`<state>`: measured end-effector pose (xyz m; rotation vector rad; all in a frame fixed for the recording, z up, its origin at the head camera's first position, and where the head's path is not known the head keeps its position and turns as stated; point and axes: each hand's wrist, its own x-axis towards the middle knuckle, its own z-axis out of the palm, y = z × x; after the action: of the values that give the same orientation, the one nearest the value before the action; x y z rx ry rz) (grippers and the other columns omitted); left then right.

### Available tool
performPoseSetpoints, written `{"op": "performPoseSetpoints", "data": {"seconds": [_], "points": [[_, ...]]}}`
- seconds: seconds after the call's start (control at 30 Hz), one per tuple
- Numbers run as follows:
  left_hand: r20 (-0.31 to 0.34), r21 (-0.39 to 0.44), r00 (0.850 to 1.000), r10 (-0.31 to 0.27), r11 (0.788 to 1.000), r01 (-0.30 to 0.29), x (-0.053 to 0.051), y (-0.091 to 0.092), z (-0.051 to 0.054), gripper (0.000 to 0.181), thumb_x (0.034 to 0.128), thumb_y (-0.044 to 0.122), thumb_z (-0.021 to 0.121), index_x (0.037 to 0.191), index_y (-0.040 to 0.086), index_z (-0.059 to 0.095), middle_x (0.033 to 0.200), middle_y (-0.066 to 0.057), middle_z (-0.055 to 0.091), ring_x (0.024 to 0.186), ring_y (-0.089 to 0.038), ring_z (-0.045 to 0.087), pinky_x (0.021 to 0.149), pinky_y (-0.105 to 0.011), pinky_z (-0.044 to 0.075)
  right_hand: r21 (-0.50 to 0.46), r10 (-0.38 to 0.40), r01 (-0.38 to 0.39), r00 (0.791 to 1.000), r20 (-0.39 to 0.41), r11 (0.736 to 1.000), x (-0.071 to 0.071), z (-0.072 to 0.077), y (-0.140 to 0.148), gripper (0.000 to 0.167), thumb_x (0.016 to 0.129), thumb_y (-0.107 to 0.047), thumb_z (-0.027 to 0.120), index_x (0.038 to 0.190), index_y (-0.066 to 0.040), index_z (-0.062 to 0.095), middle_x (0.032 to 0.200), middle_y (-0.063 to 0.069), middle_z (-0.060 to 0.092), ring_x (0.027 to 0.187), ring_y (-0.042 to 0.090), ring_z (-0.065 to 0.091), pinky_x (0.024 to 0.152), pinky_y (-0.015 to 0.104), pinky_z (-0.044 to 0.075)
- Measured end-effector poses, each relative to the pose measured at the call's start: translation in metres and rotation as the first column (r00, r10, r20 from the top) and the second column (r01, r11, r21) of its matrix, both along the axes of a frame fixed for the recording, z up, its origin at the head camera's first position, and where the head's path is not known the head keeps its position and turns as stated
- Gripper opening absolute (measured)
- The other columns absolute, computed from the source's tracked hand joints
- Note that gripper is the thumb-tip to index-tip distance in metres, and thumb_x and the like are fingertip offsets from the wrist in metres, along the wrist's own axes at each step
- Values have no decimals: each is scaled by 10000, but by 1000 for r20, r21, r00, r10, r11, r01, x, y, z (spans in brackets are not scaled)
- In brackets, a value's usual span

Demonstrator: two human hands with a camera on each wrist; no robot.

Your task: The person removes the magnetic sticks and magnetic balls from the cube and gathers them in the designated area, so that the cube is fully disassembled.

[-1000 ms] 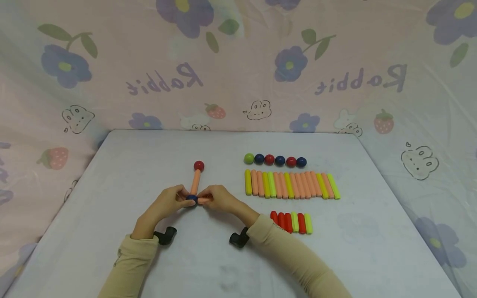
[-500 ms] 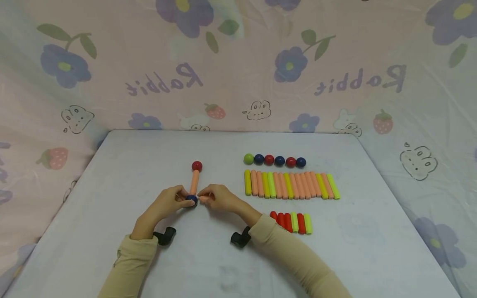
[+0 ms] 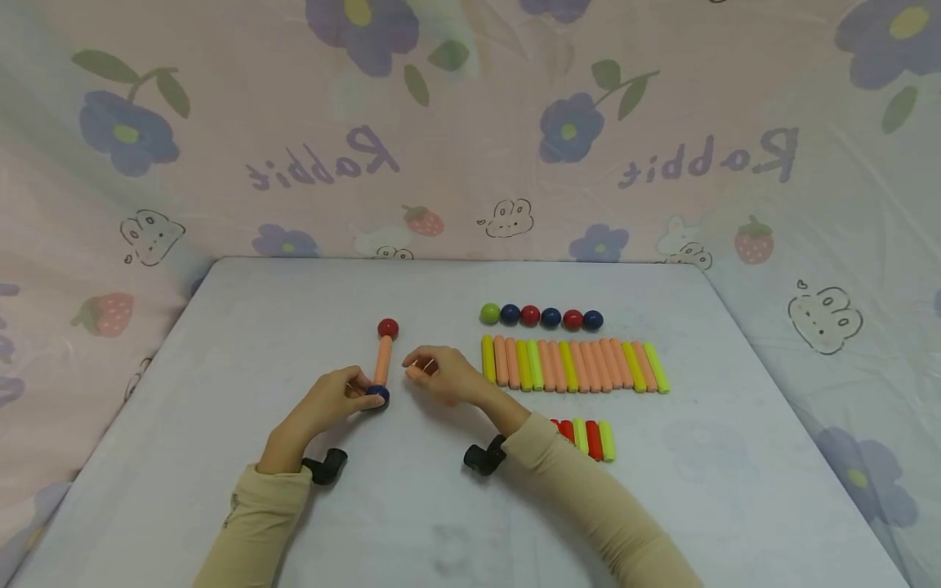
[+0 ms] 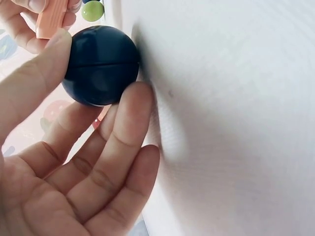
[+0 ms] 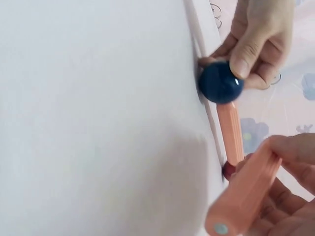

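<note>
My left hand [image 3: 334, 400] pinches a dark blue ball [image 4: 102, 64] between thumb and fingers, low on the white table. From that ball an orange ribbed stick [image 3: 384, 359] runs away to a red ball [image 3: 388, 328] at its far end. To the right, my right hand [image 3: 452, 377] holds a second orange stick [image 5: 241, 196], apart from the blue ball. In the right wrist view a small pale greenish dot shows on the held stick's end. Fingers hide much of this stick in the head view.
Right of the hands lie a row of green, blue and red balls [image 3: 530, 315] and a row of orange, yellow and green sticks [image 3: 586, 365]. Nearer, short red and yellow-green sticks [image 3: 593, 439] are partly behind the right sleeve [image 3: 588, 490]. A printed cloth [image 3: 470, 122] stands behind.
My right hand has drawn its orange stick away from the blue ball, rightward and slightly farther off. The left hand still holds the ball; stick and red ball shifted very slightly left.
</note>
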<state>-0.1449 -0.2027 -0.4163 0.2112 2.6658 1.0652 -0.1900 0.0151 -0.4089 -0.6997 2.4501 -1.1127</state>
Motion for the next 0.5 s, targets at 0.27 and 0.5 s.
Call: {"op": "performPoseSetpoints", "data": {"seconds": [0.27, 0.5], "points": [[4, -1, 1000, 1, 1000, -1, -1, 1, 0, 248, 854, 207, 733, 927, 4, 610, 857, -115, 657, 747, -145, 539, 625, -234, 423, -7, -94, 94, 994, 50, 996, -15, 2, 13, 225, 936, -140, 610, 1152, -87, 645, 1095, 126, 664, 952, 205, 589, 835, 244, 525], [13, -8, 1000, 1, 1000, -1, -1, 0, 0, 251, 855, 202, 731, 936, 2, 604, 870, -121, 656, 769, -159, 543, 648, -243, 427, -58, -141, 142, 990, 28, 988, -25, 1, 28, 214, 920, -122, 623, 1120, -45, 634, 1077, 163, 659, 947, 236, 597, 873, 283, 531]]}}
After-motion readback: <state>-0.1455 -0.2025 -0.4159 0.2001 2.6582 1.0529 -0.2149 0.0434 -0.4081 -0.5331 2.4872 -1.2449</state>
